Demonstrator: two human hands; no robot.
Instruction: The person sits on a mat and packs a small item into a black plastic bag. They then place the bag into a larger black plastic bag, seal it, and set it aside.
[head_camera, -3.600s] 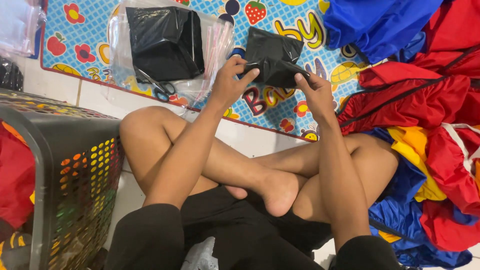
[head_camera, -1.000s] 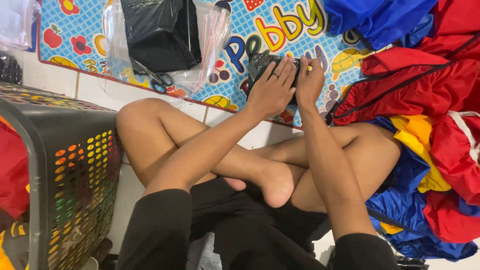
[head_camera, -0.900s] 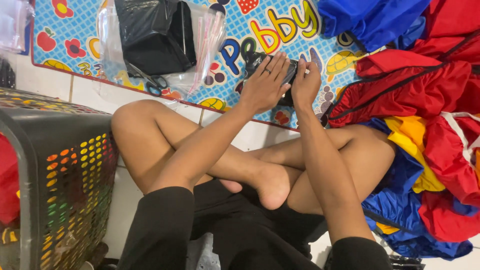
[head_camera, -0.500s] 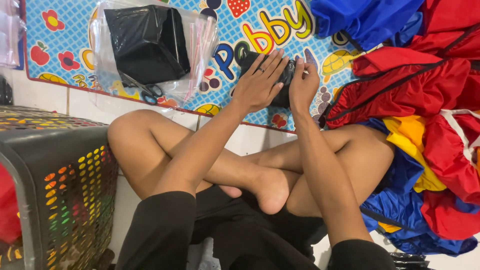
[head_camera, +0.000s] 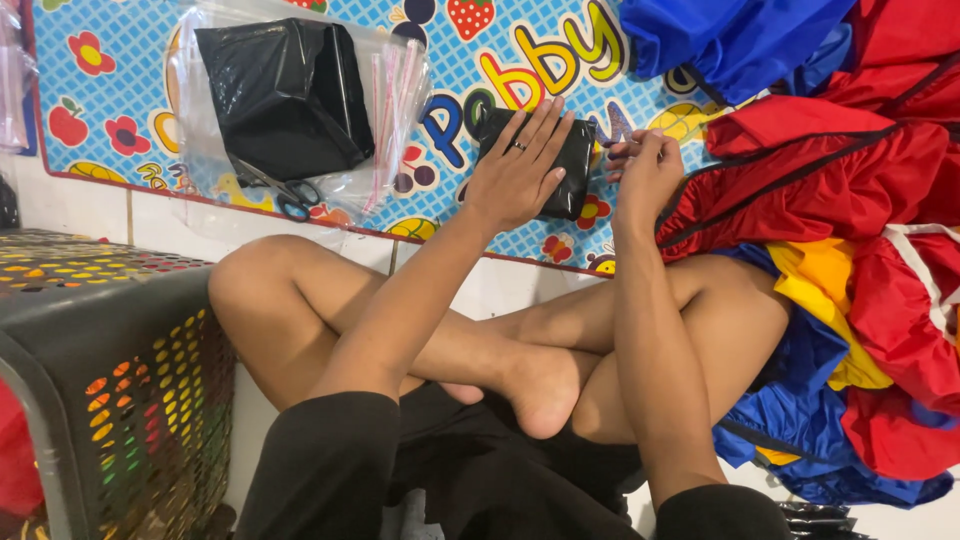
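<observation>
The left hand (head_camera: 520, 165) lies flat, fingers spread, pressing on a small folded black packet (head_camera: 545, 160) that rests on the colourful play mat (head_camera: 120, 110). Just right of the packet, the right hand (head_camera: 645, 170) is curled, fingertips drawn together at the packet's edge; whether it pinches a corner or only touches it I cannot tell.

The packet looks slick and springy. If the flat hand eases off, the fold could spring open, and a loose pinch at the edge could let it slide on the smooth mat.

Left of the packet lies a clear plastic bag (head_camera: 395, 110) with a larger black bundle (head_camera: 280, 95) and scissors (head_camera: 285, 195) on it. Right of the packet, red, blue and yellow fabric (head_camera: 830, 200) is heaped, its shape unreadable. A dark perforated basket (head_camera: 120, 380) sits well left, cut off by the frame. The palm hides most of the packet.
</observation>
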